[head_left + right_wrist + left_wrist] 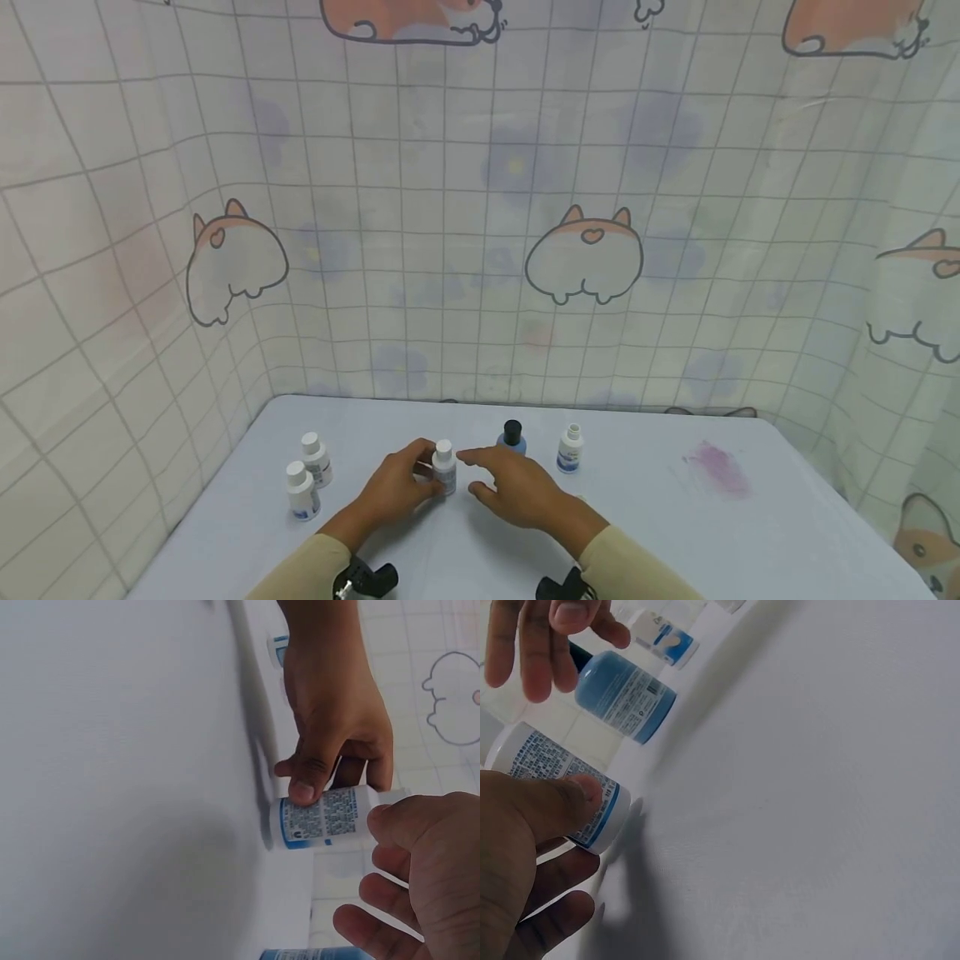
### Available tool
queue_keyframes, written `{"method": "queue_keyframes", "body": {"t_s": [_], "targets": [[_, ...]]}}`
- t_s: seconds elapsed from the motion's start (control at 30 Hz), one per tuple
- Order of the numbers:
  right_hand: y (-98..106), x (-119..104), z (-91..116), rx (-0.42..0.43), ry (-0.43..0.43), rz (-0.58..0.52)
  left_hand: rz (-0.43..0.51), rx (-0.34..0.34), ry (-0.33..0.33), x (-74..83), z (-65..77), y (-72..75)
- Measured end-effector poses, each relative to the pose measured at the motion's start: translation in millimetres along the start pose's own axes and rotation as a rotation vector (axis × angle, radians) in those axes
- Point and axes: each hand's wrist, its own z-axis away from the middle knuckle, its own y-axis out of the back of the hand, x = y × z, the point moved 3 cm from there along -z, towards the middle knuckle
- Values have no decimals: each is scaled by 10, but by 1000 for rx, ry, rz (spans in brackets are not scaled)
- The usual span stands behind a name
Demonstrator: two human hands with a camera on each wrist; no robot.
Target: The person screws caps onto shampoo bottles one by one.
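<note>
A small white bottle with a white cap and a printed label stands upright on the table. My left hand grips it low on its body, thumb across the label. The right hand hovers just to the right of the cap, fingers extended and spread, holding nothing. In the right wrist view its thumb overlaps the bottle's top end. Behind the right hand stands a blue bottle with a black cap, partly hidden by that hand.
Two white capped bottles, a nearer one and a farther one, stand close together at the left. A white bottle with a narrow bare neck stands right of the blue one. A pink stain marks the white table. A patterned curtain hangs behind.
</note>
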Motion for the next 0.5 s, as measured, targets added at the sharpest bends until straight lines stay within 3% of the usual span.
{"method": "queue_keyframes", "body": {"t_s": [0.5], "targets": [[32,115,159,0,-46,-33,-2,50,59,1,-86,19]]}}
